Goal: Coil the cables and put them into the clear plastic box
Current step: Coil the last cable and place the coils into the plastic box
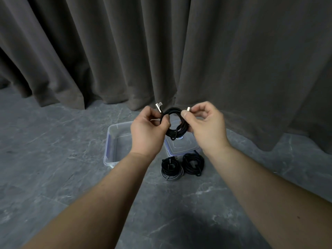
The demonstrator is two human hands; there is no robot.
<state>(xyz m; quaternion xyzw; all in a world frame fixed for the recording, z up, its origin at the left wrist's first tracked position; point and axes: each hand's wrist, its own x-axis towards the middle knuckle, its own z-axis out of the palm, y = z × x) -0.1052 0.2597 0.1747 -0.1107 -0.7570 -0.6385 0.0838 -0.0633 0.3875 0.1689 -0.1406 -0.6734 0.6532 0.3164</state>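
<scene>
Two bare forearms come in from the bottom edge & reach fwd over a grey marble-look floor [53, 159]. Left hand [148, 132] holds the left side of a black coiled cable [172, 123]; its fingers are curled round the loops, thumb on the front. One metal angled plug [159, 107] of this cable sticks up just above the left hand. Right hand [204, 123] holds the right side of the same coil, w/ thumb & index finger pinching near a small silver plug [189, 108]; the other fingers are curled loosely behind. So the coil is in the air betw. both hands, above the box and lid. Below the hands, on the floor, lies the clear plastic box [115, 141], open, w/ blue-tinted rim; I see nothing inside the part that shows. Just right of it, touching or almost touching, lies its clear lid [181, 146] w/ a small round blue sticker, partly hidden by the coil. Nearer to the person than the lid, two more bundles rest on the floor side by side: a black and grey coil [171, 168] at left, and a black coil [193, 164] at right, very near each other; I cannot tell if they touch. Behind all, a dark grey-brown curtain [161, 51] hangs in folds down to the floor.
</scene>
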